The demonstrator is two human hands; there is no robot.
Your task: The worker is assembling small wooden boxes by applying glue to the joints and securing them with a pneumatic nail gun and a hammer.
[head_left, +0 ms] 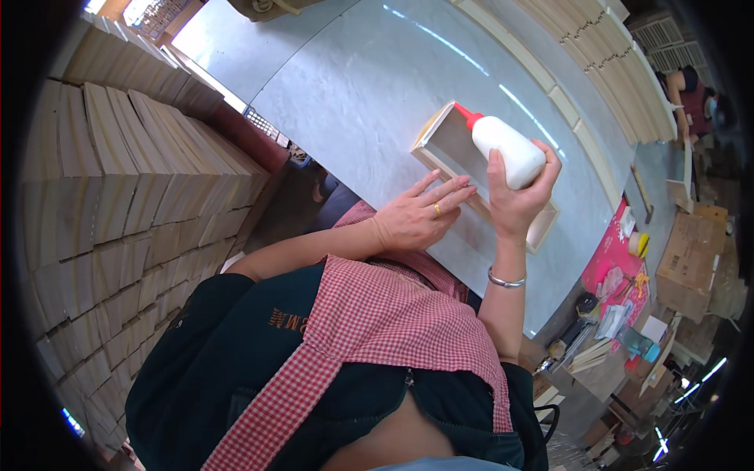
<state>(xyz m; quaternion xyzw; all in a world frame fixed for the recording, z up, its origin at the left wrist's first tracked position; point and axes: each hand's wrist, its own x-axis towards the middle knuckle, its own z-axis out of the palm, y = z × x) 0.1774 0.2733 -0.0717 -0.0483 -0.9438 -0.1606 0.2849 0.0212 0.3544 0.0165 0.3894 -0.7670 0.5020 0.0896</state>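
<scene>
My right hand (pixel 522 188) is wrapped round a white squeeze bottle (pixel 506 149) with a red nozzle. The bottle is tilted, and its nozzle tip reaches the far left corner of a wooden frame (pixel 448 161). That frame is rectangular, made of thin pale boards, and lies on the grey tabletop (pixel 345 102). Against the near side of the frame rests my left hand (pixel 424 212), fingers stretched out and holding nothing. Part of the frame is hidden behind both hands and the bottle.
Tall stacks of wooden boards (pixel 118 173) stand at the left. Along the table's far right run rows of wooden strips (pixel 597 71). A hammer (pixel 642 192), a cardboard box (pixel 691 251) and a plastic bottle (pixel 638 344) lie at the right. Another person (pixel 691 98) works at the far right.
</scene>
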